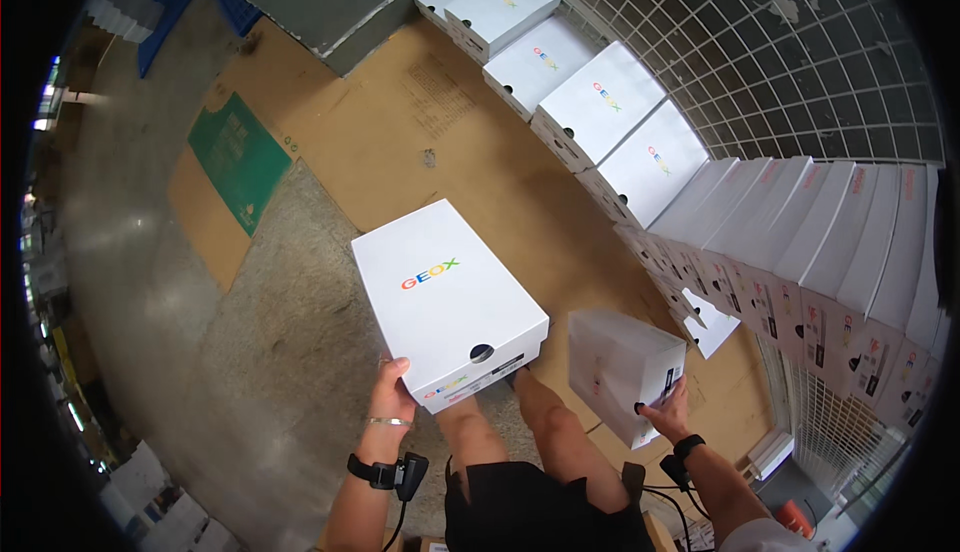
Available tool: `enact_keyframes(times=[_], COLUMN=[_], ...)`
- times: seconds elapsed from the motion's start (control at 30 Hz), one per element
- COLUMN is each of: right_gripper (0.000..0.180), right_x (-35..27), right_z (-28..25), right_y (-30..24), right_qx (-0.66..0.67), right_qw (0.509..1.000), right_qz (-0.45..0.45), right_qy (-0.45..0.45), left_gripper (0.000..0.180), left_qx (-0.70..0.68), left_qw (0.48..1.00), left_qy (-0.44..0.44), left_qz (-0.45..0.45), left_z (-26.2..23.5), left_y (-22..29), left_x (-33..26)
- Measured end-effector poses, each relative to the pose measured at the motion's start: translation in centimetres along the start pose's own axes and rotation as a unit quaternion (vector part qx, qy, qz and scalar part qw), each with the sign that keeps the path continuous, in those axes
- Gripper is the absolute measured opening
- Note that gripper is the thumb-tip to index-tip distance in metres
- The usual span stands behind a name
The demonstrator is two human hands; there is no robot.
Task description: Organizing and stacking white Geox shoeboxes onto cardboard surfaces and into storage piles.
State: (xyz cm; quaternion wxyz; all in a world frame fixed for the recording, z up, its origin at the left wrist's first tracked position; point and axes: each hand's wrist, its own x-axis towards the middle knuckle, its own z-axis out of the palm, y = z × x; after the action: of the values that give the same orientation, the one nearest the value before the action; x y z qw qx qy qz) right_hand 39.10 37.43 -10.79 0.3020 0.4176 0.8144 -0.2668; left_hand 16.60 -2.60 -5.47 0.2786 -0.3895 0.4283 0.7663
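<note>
Now | left hand (390,389) grip: white box (448,302) corner | right hand (668,414): smaller box (620,370)

Both forearms come up from six o'clock. The left hand (390,389) sits at about seven o'clock, arm nearly upright, fingers curled up and closed in a grip, a thin bracelet and a dark strap with a small device at the wrist. The right hand (667,414) lies at about five o'clock, forearm angled toward eleven, fingers clamped, a dark band on its wrist. Bare legs show between them.
</note>
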Motion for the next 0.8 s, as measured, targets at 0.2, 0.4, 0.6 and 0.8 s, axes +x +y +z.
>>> enact_keyframes(times=[0.2, 0.4, 0.6, 0.8], right_gripper=[0.106, 0.106, 0.103, 0.1], right_x=[0.3, -0.5, -1.3, -3.2], right_z=[0.6, 2.0, 3.9, 5.7], right_y=[-1.6, -4.6, -5.0, -8.6], right_qx=[0.003, 0.078, 0.119, 0.3], right_qw=[1.0, 0.993, 0.986, 0.944], right_qz=[0.015, 0.084, 0.11, 0.131], right_qy=[0.027, 0.018, 0.029, 0.041], left_gripper=[0.084, 0.089, 0.091, 0.088], left_qx=[0.134, 0.265, 0.386, 0.403], left_qw=[0.991, 0.96, 0.882, 0.872], left_qy=[0.004, -0.06, -0.239, -0.263], left_qz=[0.012, 0.071, 0.126, 0.087], left_z=[2.8, 6.5, 15.8, 28.0], left_y=[4.5, 11.7, 20.1, 26.1], left_x=[4.8, 13.1, 23.7, 35.7])
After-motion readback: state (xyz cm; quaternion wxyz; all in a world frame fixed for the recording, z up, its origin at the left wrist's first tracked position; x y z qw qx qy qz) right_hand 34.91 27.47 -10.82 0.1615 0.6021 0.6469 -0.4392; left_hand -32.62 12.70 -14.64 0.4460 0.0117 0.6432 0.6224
